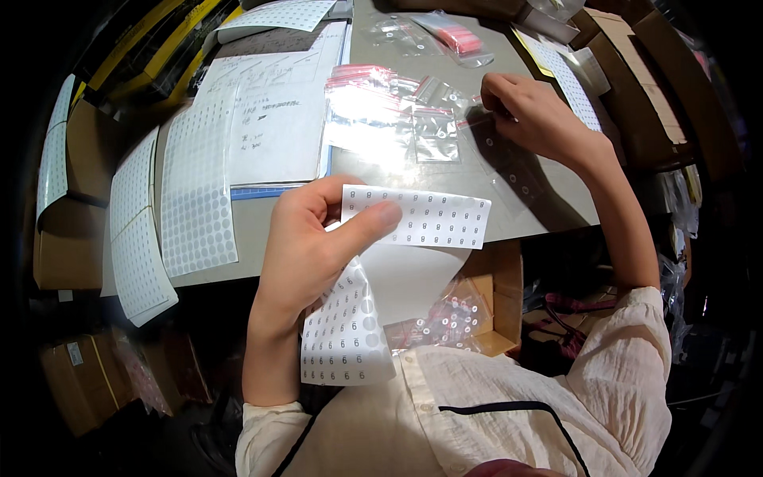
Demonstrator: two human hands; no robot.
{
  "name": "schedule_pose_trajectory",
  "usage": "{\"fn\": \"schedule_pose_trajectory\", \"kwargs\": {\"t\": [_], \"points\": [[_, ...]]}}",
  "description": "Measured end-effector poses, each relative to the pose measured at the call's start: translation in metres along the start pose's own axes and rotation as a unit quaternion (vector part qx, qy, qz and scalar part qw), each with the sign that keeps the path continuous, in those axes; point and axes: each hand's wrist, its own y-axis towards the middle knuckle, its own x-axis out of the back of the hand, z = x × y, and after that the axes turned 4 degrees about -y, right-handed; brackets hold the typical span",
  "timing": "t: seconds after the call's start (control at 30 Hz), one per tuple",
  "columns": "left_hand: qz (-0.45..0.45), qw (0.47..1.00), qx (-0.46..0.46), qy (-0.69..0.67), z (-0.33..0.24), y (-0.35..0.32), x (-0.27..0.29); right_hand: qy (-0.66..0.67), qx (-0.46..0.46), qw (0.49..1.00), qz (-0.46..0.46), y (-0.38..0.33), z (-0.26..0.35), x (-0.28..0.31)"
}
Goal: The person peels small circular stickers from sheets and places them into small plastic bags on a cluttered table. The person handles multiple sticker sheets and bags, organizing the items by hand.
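My left hand [314,238] holds a folded white sheet of small round numbered stickers [413,219] above the near table edge, thumb pressed on its upper strip. The lower part of the sheet [346,334] hangs toward my lap. My right hand [528,111] reaches farther out over the grey table [556,203], fingertips pinched at the red-striped top of a small clear zip bag [497,147]. A pile of clear zip bags with red strips [381,111] lies just left of that hand.
Several sheets of blank round white stickers [195,191] lie on the table's left side, beside handwritten paper [274,119]. A bag with red contents [457,40] lies at the back. An open cardboard box of filled bags [465,314] stands below the table. Brown cartons [636,87] crowd the right.
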Motion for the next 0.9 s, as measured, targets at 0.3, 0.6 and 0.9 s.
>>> {"fn": "schedule_pose_trajectory", "kwargs": {"t": [0.3,0.6,0.9], "points": [[-0.025,0.999,-0.010,-0.033,0.005,0.000,-0.004,0.185,0.023,0.980,-0.073,-0.014,0.077,0.029],[-0.055,0.998,-0.024,0.016,0.012,-0.001,-0.005,0.108,0.069,0.985,-0.119,-0.023,0.128,0.022],[-0.089,0.996,0.011,-0.005,0.007,-0.004,-0.009,0.135,0.069,0.969,-0.194,-0.040,0.117,0.021]]}}
